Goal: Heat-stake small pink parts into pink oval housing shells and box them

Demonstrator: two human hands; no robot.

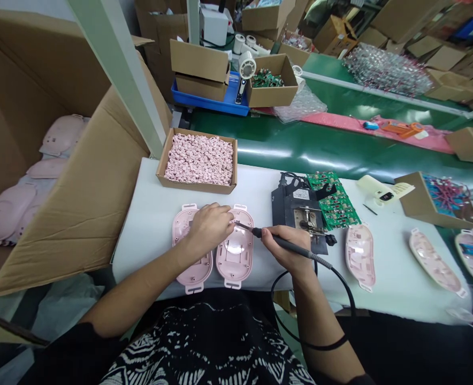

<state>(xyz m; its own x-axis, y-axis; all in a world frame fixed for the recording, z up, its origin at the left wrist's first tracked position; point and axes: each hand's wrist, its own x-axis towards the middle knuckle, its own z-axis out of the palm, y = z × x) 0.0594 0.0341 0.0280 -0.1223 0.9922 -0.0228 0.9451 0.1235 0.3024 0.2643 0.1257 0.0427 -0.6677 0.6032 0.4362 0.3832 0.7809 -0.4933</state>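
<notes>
My right hand (288,247) is wrapped round a soldering iron (274,239), whose tip points left over the top of a pink plastic shell (235,262). My left hand (212,227) is closed in a pinch beside that tip; whatever sits in its fingers is too small to make out. Under the left hand and forearm lies another pink shell (194,275), partly covered. Both shells rest inner side up, side by side, on the white table cover. From the iron's grey handle a black cord (343,291) loops down past my right wrist.
A cardboard box of small pink parts (199,160) stands behind the shells. To the right are a black soldering device (300,214), green circuit boards (335,200) and more pink shells (360,256). A large carton (100,176) holding shells borders the left.
</notes>
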